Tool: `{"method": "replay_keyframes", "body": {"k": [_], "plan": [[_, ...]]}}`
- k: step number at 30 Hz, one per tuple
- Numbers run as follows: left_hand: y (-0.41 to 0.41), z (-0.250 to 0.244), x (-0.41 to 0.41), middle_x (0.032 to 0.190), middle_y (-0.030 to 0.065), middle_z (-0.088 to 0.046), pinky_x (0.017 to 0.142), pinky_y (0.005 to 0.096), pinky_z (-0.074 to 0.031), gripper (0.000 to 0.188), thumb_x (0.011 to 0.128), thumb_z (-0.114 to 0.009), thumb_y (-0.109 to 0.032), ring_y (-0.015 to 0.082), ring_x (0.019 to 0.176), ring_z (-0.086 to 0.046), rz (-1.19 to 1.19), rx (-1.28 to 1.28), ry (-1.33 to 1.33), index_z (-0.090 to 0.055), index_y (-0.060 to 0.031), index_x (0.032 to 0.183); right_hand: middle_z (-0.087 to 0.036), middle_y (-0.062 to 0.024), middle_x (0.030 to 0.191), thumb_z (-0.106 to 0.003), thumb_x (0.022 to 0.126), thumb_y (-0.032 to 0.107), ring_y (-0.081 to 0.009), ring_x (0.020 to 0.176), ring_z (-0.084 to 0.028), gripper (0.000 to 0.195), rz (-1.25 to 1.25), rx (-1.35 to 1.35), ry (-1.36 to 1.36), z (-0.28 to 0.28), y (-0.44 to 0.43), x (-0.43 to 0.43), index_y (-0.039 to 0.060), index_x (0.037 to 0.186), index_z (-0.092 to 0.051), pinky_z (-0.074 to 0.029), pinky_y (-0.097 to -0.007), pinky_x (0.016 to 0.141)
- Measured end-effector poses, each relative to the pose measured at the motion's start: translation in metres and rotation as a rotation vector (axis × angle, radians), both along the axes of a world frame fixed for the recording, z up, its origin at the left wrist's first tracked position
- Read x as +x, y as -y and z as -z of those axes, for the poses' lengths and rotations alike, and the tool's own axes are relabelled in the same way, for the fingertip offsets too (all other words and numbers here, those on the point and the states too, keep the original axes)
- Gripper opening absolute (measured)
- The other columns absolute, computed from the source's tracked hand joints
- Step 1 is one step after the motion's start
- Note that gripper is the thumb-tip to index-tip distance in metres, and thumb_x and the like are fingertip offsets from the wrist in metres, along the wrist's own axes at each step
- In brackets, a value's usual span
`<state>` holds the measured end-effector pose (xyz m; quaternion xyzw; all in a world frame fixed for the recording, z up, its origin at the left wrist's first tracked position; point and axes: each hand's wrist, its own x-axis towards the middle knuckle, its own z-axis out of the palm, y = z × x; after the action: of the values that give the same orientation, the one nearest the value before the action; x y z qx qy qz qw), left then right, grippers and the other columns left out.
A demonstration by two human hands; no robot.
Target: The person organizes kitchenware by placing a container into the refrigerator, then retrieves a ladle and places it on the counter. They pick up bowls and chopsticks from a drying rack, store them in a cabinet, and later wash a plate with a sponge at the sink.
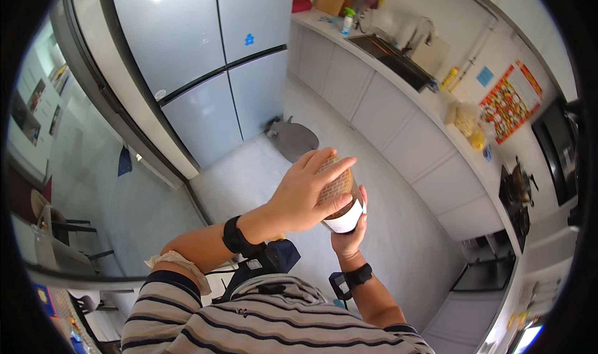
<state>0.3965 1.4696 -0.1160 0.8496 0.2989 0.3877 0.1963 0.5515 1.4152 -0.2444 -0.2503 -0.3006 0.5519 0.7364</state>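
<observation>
A jar (345,217) with a white label and brown contents is held up in front of my chest, tilted. Its tan lid (337,186) has a brick-like pattern. My left hand (306,193) lies over the lid from above, fingers across the top and thumb on the near edge. My right hand (351,237) grips the jar's body low on the far right side, with part of its fingers hidden behind the glass. Whether the lid is loose or tight I cannot tell.
Ahead stands a grey-blue refrigerator (187,41), with a grey rounded object (293,140) on the floor by its base. A counter (448,125) with a dark sink (392,60) and a stove (514,209) curves along the right. A door frame (126,111) runs along the left.
</observation>
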Motion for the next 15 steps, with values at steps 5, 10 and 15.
{"method": "replay_keyframes", "body": {"k": [5, 10, 15], "plan": [[-0.111, -0.016, -0.045, 0.125, 0.0182, -0.049, 0.091, 0.0451, -0.043, 0.057, 0.07, -0.071, -0.024, 0.0377, 0.111, -0.051, 0.011, 0.158, -0.01, -0.056, -0.0098, 0.124, -0.044, -0.0136, 0.138, -0.038, 0.09, 0.056, -0.0308, 0.123, -0.047, 0.071, -0.454, -0.227, -0.111, 0.0, -0.12, -0.018, 0.0085, 0.142, -0.031, -0.042, -0.0453, 0.099], [-0.212, -0.026, -0.073, 0.125, 0.0176, -0.05, 0.096, 0.0443, -0.04, 0.06, 0.068, -0.074, -0.024, 0.038, 0.11, -0.05, 0.017, 0.112, -0.016, -0.057, -0.009, 0.123, -0.058, -0.0135, 0.119, -0.03, 0.088, 0.065, -0.0305, 0.099, -0.061, 0.071, -0.636, -0.355, -0.069, -0.041, -0.226, -0.043, 0.0102, 0.131, -0.044, -0.056, -0.0476, 0.071], [-0.297, -0.029, -0.102, 0.146, 0.0197, -0.027, 0.107, 0.0439, -0.027, 0.109, 0.06, -0.083, -0.043, 0.0378, 0.132, -0.032, -0.094, 0.046, 0.112, -0.026, -0.0062, 0.145, -0.053, -0.0155, 0.128, -0.024, 0.088, 0.066, -0.0335, 0.105, -0.059, 0.073, -0.804, -0.399, -0.102, -0.04, -0.342, -0.065, 0.0132, 0.135, -0.042, -0.054, -0.0519, 0.072]]}}
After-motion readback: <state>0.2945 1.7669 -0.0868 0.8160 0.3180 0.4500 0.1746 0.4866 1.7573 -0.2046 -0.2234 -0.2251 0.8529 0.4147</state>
